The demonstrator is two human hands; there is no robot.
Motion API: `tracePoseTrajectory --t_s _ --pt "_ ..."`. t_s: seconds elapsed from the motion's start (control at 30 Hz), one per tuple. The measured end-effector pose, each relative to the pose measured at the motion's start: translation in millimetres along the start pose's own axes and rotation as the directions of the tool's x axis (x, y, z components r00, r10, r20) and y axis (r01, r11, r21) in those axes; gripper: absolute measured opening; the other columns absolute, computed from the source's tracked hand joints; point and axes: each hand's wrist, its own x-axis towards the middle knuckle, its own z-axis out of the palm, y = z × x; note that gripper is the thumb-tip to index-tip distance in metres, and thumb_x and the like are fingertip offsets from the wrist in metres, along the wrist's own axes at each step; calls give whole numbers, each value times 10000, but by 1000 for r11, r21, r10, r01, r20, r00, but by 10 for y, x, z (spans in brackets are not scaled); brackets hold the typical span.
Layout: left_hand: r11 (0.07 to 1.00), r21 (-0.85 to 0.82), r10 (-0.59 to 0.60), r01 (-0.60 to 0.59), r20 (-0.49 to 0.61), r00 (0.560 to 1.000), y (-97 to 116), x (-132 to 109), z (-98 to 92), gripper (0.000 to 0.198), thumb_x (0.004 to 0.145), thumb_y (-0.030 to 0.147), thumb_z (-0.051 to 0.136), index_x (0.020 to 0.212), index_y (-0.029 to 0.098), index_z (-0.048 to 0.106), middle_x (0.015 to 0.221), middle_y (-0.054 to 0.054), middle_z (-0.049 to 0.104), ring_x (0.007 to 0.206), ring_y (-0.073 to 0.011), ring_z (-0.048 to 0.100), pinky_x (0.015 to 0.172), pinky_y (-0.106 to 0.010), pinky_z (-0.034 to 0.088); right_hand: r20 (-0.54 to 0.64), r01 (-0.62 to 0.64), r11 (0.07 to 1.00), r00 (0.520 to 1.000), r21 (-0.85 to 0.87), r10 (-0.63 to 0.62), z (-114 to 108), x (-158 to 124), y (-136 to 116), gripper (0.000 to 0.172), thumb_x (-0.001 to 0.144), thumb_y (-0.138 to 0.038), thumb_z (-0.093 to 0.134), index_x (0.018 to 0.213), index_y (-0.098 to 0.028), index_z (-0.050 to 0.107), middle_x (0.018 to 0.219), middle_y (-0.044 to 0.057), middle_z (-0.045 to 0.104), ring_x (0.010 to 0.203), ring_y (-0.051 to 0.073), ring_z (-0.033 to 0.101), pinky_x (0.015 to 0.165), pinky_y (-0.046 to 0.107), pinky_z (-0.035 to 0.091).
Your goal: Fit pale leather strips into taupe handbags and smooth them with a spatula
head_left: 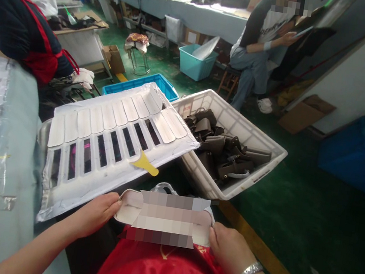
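A long cream panel with rounded ends (127, 213) is stretched level in front of my red apron, its middle blurred out. My left hand (99, 214) pinches its left end between thumb and fingers. At the opposite end, my right hand (229, 248) grips the edge; a silvery band is on that wrist. Beyond my hands, a tilted white board (100, 184) bears a row of pale strips with rounded ends (112, 115) above several dark slots. A yellow spatula-like tool (146, 163) lies at the board's near edge.
A white crate (267, 165) full of dark brown leather-like pieces (214, 144) stands right of the board. Behind the board is a blue bin (163, 81). One person leans at the left table; another sits at the back right. A teal tub (193, 67) stands farther back.
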Motion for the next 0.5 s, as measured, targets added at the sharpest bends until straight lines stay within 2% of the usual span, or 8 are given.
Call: tracePoseTrajectory --t_s 0.17,0.23,0.3,0.37,0.43,0.5 --pt "1000 -18 0 0 7 1000 -52 22 -16 351 865 445 321 643 201 442 675 9 481 662 -173 472 649 -308 376 -20 -5 1000 1000 -13 5 2 -7 -7 323 921 -231 337 803 -129 619 765 129 675 723 240 652 601 302 388" --pt "986 -164 7 4 68 998 -122 34 -29 362 857 479 364 663 192 469 682 10 483 665 -169 470 651 -307 394 -33 -6 1000 999 -15 6 5 -8 -5 327 918 -240 339 793 -132 621 760 128 675 718 242 652 596 303 385" --pt "895 -440 22 69 199 980 -212 43 -38 420 862 540 354 760 176 537 749 -12 537 717 -180 507 684 -320 433 -44 -3 1000 999 -11 3 8 -9 -2 331 916 -245 338 785 -136 622 754 126 674 708 241 651 591 302 382" --pt "719 -675 53 164 288 956 -302 50 -25 500 872 582 309 864 162 580 820 -46 588 772 -196 539 717 -336 457 -50 -1 1000 999 -9 1 9 -9 2 335 914 -248 338 772 -140 622 751 127 673 702 238 650 592 301 380" --pt "584 -789 58 193 278 959 -373 55 21 510 879 576 318 864 152 601 804 -60 601 751 -190 542 697 -330 461 -48 0 1000 999 -7 0 5 -9 5 340 914 -250 338 764 -141 622 752 129 673 705 237 649 594 300 377" --pt "537 -827 59 165 232 971 -415 57 92 436 881 524 390 825 148 602 746 -40 575 694 -162 519 661 -304 451 -41 -1 1000 999 -1 1 -2 -11 8 338 913 -252 340 760 -141 621 752 130 672 708 236 649 597 299 373"
